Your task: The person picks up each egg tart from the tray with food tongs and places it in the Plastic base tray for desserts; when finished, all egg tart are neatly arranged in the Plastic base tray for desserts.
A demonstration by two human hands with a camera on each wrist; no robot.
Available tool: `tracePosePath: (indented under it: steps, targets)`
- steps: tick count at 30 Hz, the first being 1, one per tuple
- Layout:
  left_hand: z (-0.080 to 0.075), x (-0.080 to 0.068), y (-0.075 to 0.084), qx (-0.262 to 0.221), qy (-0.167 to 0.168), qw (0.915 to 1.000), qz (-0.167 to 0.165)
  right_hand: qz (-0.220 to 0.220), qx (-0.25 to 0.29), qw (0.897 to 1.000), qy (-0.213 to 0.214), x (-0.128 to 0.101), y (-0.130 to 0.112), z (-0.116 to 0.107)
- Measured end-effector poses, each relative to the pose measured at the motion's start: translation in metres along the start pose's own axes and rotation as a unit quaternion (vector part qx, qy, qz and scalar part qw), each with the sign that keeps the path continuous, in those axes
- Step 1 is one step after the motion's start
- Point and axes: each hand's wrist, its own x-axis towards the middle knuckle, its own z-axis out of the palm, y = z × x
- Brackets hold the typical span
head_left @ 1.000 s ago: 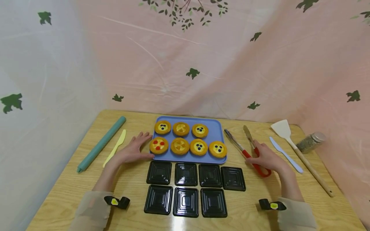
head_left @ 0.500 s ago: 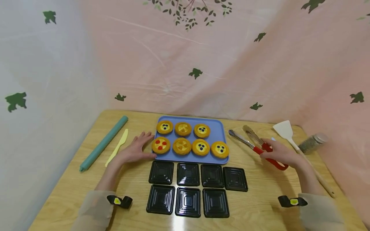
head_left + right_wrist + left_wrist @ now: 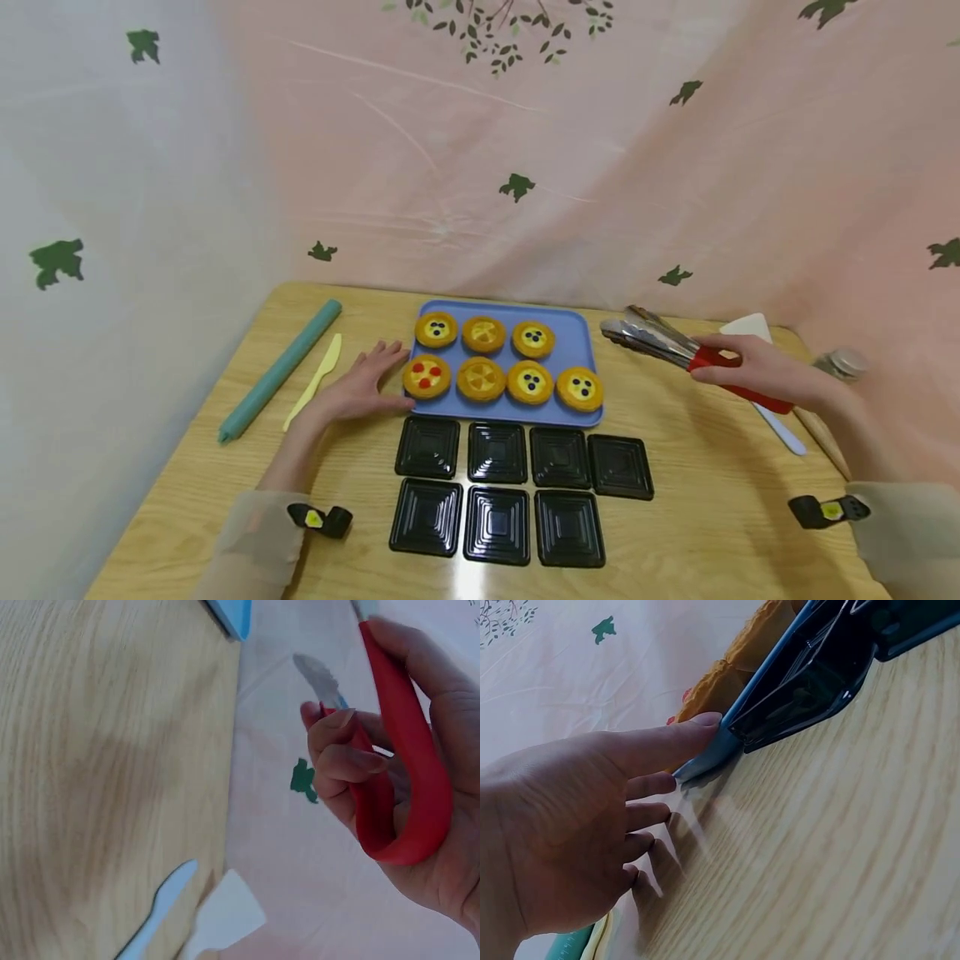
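tongs (image 3: pixel 701 358) have risen, right hand (image 3: pixel 772 372) partly hiding spatula (image 3: pixel 747 327)

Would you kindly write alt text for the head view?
The right hand holds red-handled tongs above a wooden table. The left hand is at the edge of a blue tray of seven tarts, behind seven black containers.

Beige sleeves (image 3: pixel 257 535), yellow-marked black wristbands (image 3: pixel 318 520)

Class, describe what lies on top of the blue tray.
On the blue tray sit seven tarts: four with blue dots, two with wedges, one with red dots. The surface directly beneath them is hidden.
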Motion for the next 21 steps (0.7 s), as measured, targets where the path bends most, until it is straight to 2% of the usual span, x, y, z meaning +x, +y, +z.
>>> tracePosePath:
  steps: [6, 14, 21]
  targets:
    - [0.001, 0.002, 0.001, -0.001, -0.004, 1.0, 0.002, -0.031, 0.0, 0.999, 0.029, 0.012, -0.027, -0.012]
    - [0.001, -0.005, -0.005, 0.002, 0.001, 0.9999, -0.013, -0.062, -0.056, 0.996, 0.035, 0.057, -0.083, -0.028]
    - [0.002, 0.0, 0.001, -0.002, -0.002, 1.0, -0.003, -0.098, -0.1, 0.989, 0.04, 0.088, -0.112, -0.032]
